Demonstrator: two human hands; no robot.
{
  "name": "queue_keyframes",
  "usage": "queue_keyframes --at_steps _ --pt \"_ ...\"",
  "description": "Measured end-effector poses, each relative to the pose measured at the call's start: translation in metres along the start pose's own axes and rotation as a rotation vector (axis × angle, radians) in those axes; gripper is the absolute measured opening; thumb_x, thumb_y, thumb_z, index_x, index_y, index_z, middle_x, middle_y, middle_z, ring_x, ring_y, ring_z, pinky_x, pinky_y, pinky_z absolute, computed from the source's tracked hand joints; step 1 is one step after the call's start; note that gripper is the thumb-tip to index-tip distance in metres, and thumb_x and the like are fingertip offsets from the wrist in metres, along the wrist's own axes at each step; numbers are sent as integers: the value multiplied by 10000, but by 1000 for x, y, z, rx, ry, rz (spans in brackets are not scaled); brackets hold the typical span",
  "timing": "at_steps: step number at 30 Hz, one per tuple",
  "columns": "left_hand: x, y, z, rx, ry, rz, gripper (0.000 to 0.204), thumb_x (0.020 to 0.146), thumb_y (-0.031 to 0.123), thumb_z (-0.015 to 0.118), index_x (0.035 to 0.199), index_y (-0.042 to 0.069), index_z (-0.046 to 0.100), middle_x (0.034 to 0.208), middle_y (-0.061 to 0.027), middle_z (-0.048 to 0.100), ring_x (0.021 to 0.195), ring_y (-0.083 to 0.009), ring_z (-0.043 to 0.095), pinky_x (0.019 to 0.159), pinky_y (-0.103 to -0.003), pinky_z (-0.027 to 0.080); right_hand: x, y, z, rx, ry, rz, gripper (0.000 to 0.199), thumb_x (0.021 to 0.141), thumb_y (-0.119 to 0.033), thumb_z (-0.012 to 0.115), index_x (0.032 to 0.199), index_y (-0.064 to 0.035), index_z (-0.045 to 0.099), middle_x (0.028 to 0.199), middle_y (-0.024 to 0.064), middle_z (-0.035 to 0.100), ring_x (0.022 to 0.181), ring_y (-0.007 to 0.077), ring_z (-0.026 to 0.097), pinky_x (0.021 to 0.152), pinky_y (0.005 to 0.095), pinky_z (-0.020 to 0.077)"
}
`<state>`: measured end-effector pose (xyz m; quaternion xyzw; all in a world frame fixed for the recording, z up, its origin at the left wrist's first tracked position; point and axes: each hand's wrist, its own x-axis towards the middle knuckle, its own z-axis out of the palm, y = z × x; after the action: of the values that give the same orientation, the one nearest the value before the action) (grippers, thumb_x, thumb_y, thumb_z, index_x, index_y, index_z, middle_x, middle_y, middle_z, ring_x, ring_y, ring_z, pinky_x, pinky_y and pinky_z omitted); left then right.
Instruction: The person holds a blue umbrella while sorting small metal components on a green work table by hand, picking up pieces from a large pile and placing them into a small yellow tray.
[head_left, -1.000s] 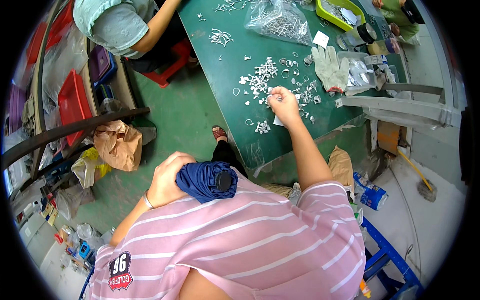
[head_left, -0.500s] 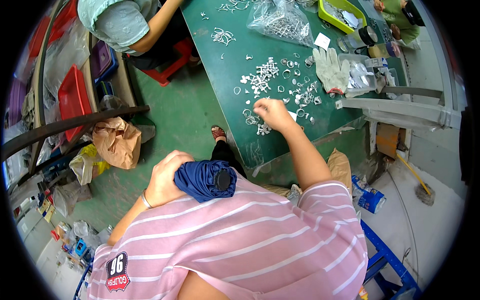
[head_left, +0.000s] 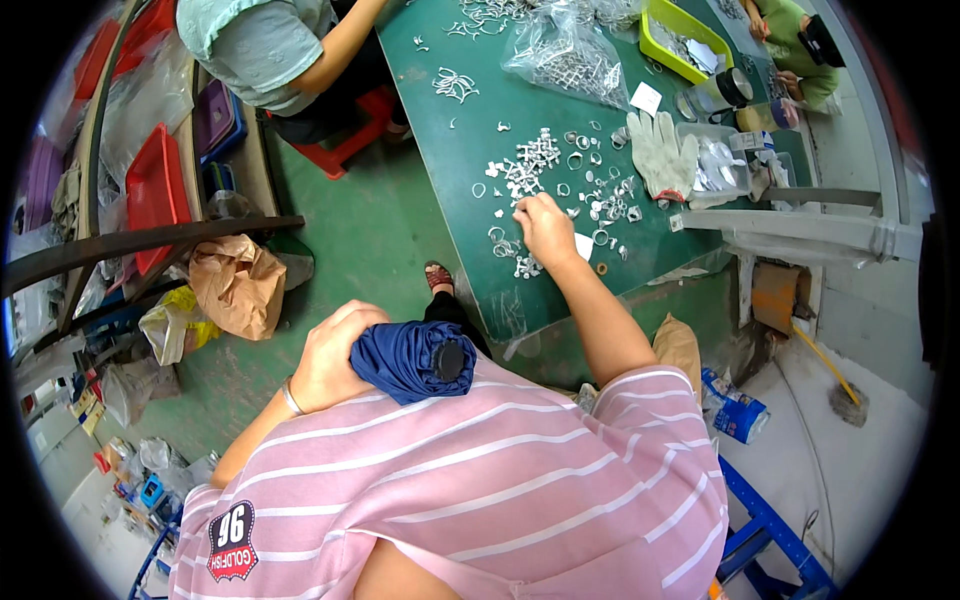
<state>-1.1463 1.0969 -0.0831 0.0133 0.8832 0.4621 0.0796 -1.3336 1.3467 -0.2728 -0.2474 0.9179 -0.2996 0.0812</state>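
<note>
My left hand [head_left: 335,355] is wrapped round a folded navy-blue umbrella [head_left: 405,360] with a black end cap, held against my striped shirt. Over the near part of the green table [head_left: 430,130], my right hand [head_left: 547,228] has its fingers pinched together; whether anything sits between them is too small to make out. Just beyond the fingertips lies a pile of small silver metal pieces [head_left: 525,165]. Several loose silver rings [head_left: 601,237] and ring parts are scattered to the right, and a smaller cluster of pieces [head_left: 527,267] is left of my wrist.
Farther back are a clear bag of metal parts [head_left: 570,55], a lime-green tray [head_left: 722,45], a pale work glove [head_left: 660,155] and a clear plastic box [head_left: 735,150]. One person [head_left: 270,55] sits at the left side, another [head_left: 815,60] at the far right. Shelves with red trays [head_left: 155,195] stand left.
My right hand has shifted slightly, its fingers still pinched over the pieces. The whole view has moved a little. My left hand keeps its hold on the umbrella.
</note>
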Motion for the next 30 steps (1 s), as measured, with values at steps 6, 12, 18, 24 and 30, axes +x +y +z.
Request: queue_keyframes --at_steps 6,12,18,24,30 --pt "-2 3 4 -1 27 13 421 568 122 770 925 47 560 909 -111 580 814 -299 595 704 -345 487 6 -20 14 23 -133 69 97 791 -142 621 849 -79 577 901 115 566 813 327 595 711 436 481" --pt "-7 4 6 -1 52 22 401 578 110 760 917 46 556 900 -112 579 802 -299 592 697 -341 486 6 -15 14 80 -82 28 134 791 -143 616 909 -79 611 907 119 587 827 332 597 704 435 482" --pt "-10 7 8 -3 69 18 399 576 108 755 915 45 554 896 -114 578 798 -300 589 693 -338 484 16 -20 8 -61 -215 34 102 767 -117 637 827 -40 606 859 145 592 805 354 589 698 438 473" --pt "-17 6 9 -4 109 6 384 578 102 751 905 45 557 886 -115 579 792 -304 589 689 -337 484 29 -28 -3 -51 -388 51 110 753 -71 639 822 -5 584 916 188 600 842 371 592 741 447 475" --pt "-22 4 7 -5 139 -11 379 579 103 750 903 47 560 890 -117 582 791 -306 592 688 -337 486 30 -27 10 18 -283 -23 135 765 -69 613 899 -59 625 920 149 599 870 337 590 762 426 473"
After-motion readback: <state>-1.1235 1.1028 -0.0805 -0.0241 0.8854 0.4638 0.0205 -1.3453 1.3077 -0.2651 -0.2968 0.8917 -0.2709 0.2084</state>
